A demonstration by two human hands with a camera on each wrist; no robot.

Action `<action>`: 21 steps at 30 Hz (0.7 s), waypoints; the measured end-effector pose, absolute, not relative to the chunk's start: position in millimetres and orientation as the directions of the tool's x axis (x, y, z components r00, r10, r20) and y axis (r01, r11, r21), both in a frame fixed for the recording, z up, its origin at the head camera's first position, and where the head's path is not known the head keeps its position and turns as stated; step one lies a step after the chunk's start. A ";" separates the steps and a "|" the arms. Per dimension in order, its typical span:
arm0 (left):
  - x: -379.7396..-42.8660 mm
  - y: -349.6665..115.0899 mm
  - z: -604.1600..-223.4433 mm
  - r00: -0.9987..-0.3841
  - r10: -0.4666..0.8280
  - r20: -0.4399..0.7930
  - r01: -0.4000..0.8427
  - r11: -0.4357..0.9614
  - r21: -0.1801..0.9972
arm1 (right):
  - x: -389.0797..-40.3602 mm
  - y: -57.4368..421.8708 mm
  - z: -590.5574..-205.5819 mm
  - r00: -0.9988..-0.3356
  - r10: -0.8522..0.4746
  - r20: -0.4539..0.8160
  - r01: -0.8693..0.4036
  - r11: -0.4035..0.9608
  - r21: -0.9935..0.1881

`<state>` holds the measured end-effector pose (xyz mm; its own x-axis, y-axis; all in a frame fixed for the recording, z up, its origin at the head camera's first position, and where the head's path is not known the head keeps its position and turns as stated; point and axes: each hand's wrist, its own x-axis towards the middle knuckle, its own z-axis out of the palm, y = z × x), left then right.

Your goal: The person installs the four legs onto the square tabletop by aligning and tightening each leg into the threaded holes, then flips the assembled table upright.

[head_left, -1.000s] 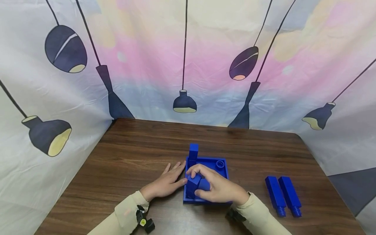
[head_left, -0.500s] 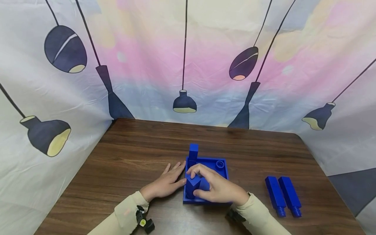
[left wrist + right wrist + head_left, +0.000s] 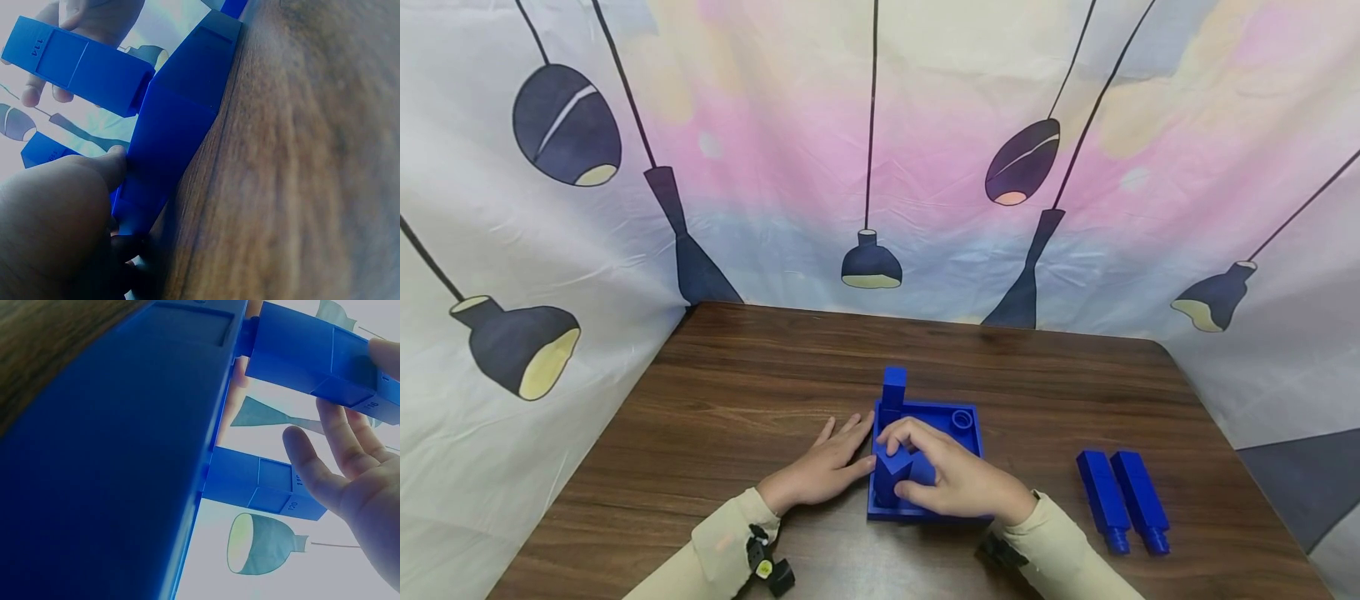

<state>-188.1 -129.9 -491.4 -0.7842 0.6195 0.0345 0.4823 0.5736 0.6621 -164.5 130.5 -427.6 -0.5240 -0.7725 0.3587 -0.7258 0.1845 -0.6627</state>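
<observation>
A square blue base (image 3: pixel 936 410) with a raised rim lies on the table, a round socket (image 3: pixel 962 419) in its far right corner. My right hand (image 3: pixel 953 477) pinches a blue square post (image 3: pixel 892 483) over the near left corner, thumb on one side and fingers on the other. In the right wrist view a narrower neck joins this post (image 3: pixel 306 353) to the base. A matching post (image 3: pixel 894 386) stands upright at the far left corner. My left hand (image 3: pixel 820 471) lies with straight fingers along the base's left side; its thumb touches the rim.
Two more blue posts (image 3: pixel 1103 496) with round ribbed ends lie side by side on the wooden table (image 3: pixel 737 358), right of the base. A cloth (image 3: pixel 790 167) printed with lamps hangs behind the table.
The near post has turned about its upright axis within my right hand's fingers, one corner now facing the front. Both hands keep their places; the base has not moved.
</observation>
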 end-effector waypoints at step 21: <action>-188.5 -130.1 -492.4 -0.785 0.619 0.030 0.481 0.579 0.658 | -165.1 131.1 -428.4 -0.554 -0.765 0.328 -0.697 0.211 -0.685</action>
